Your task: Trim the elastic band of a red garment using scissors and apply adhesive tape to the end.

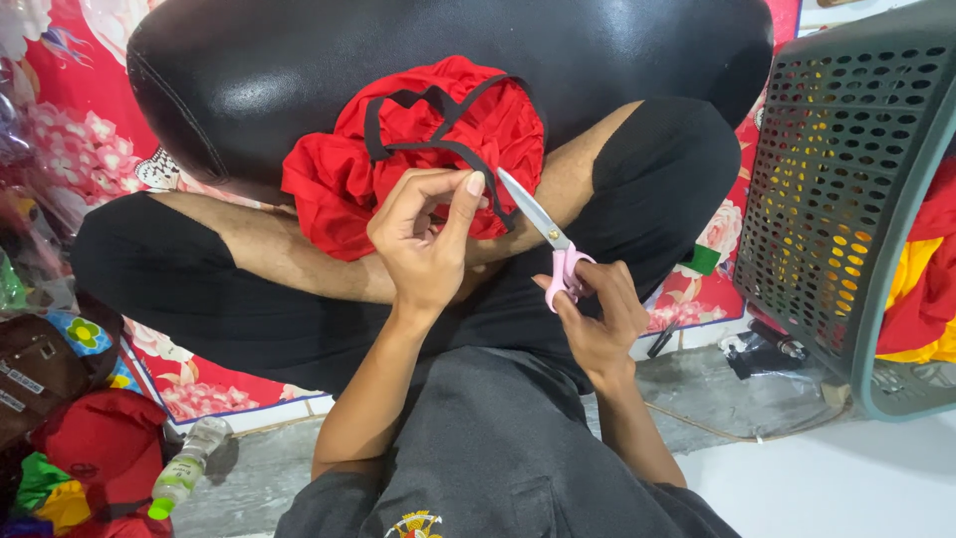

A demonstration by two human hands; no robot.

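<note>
A red garment (pixel 418 159) with black strap trim (pixel 438 147) lies bunched on my crossed legs, against a black cushion (pixel 299 60). My left hand (pixel 423 239) pinches the black strap near the garment's lower edge, thumb and forefinger closed on it. My right hand (pixel 597 309) grips pink-handled scissors (pixel 543 231). Their blades point up and left, with the tip right beside my left fingertips and the strap. The blades look nearly closed.
A grey-green perforated plastic basket (pixel 846 199) holding red and yellow cloth stands at the right. A pile of red, green and yellow fabric (pixel 90 458), a brown bag (pixel 30 374) and a small bottle (pixel 184 468) lie at lower left. A floral mat (pixel 90 149) covers the floor.
</note>
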